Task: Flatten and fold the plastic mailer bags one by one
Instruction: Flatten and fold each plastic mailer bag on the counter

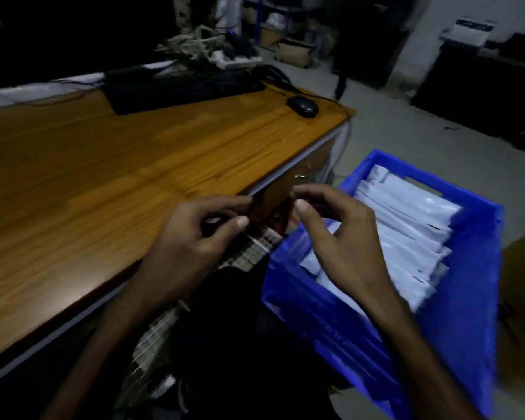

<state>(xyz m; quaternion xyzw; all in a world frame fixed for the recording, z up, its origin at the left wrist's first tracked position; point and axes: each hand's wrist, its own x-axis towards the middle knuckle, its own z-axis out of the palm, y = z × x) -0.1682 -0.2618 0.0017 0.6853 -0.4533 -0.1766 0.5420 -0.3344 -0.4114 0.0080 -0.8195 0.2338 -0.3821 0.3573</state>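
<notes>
A blue plastic crate [315, 325] stands on the floor to the right of the table and holds several white plastic mailer bags [406, 225] standing on edge in a row. My left hand [194, 234] hovers at the table's near edge, fingers loosely bent toward the thumb, with nothing visible between them. My right hand [334, 237] hangs over the crate's near left corner, fingers curved and thumb raised, and I see nothing in it. The two hands are close together but do not touch. No bag lies on the table.
The wooden table [134, 165] stretches to the left, with a black keyboard [179, 86] and a black mouse [303, 106] at its far end. A drawer front sits under the table edge. Shelves, boxes and dark furniture stand on the grey floor beyond.
</notes>
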